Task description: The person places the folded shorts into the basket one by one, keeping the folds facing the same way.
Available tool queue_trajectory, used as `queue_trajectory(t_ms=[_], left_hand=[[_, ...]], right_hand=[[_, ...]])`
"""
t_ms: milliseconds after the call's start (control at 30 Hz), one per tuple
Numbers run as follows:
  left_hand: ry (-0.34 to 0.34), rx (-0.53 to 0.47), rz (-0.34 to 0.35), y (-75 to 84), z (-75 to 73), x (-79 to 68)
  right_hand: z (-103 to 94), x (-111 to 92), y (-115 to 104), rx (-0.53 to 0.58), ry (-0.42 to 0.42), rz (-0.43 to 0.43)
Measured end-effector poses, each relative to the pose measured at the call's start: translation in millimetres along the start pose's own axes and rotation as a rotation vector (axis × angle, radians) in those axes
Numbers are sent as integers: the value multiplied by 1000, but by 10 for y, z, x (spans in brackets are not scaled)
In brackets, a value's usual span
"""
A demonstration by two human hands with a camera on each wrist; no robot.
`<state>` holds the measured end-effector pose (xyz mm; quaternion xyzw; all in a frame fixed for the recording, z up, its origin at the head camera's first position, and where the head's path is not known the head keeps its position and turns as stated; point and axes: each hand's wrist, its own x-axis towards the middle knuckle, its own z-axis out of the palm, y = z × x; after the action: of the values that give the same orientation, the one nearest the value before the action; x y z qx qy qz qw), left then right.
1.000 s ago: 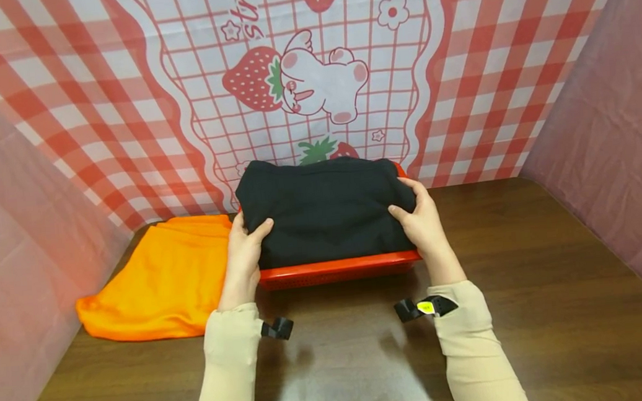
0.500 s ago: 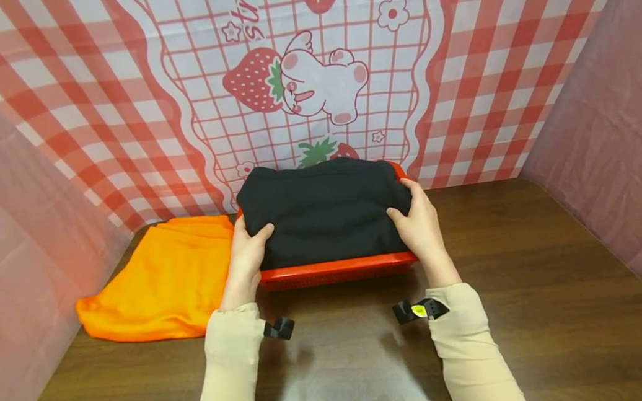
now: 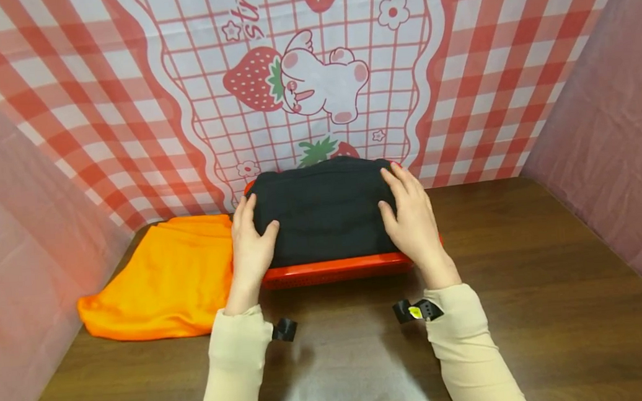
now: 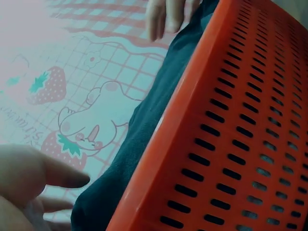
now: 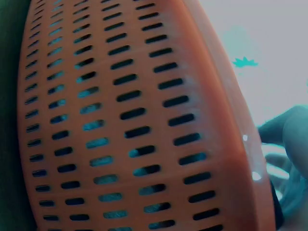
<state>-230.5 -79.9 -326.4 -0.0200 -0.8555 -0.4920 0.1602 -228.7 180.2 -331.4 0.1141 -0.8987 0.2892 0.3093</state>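
A folded black cloth point(image 3: 322, 216) lies in a red plastic basket point(image 3: 337, 269) at the back of the table. Over the cloth's left side my left hand point(image 3: 253, 245) rests, fingers fairly straight and pointing away. My right hand point(image 3: 414, 225) is spread on the right side, with fingertips on the black fabric. In the left wrist view the slotted basket wall point(image 4: 236, 120) fills the right half, and the black cloth point(image 4: 144, 125) stands a little above its rim. The right wrist view is mostly basket wall point(image 5: 120, 106), with part of my right hand point(image 5: 293, 137) beyond the rim.
An orange cloth point(image 3: 164, 280) lies folded on the brown wooden table point(image 3: 546, 296), left of the basket. A checked strawberry-print curtain point(image 3: 323, 70) hangs close behind the basket. Pinkish fabric walls point(image 3: 596, 144) stand at both sides.
Both hands have let go of the cloth's side edges and moved up onto its top with fingers spread. The cloth's left edge has shifted inward, baring the basket's back left corner.
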Motion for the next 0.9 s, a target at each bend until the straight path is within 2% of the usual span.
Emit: queue_trajectory(t_ms=[67, 167, 333, 500, 900], left_hand=[[-61, 51, 44, 3, 11, -14], [-135, 110, 74, -1, 28, -31], [-164, 164, 89, -9, 49, -40], [-182, 204, 68, -19, 67, -37], [-273, 316, -5, -47, 100, -34]], right_hand=[[20, 0, -10, -59, -56, -63], [42, -11, -20, -141, -139, -103], [46, -25, -19, -199, -231, -85], [51, -28, -14, -225, -281, -71], [87, -47, 16, -243, -400, -16]])
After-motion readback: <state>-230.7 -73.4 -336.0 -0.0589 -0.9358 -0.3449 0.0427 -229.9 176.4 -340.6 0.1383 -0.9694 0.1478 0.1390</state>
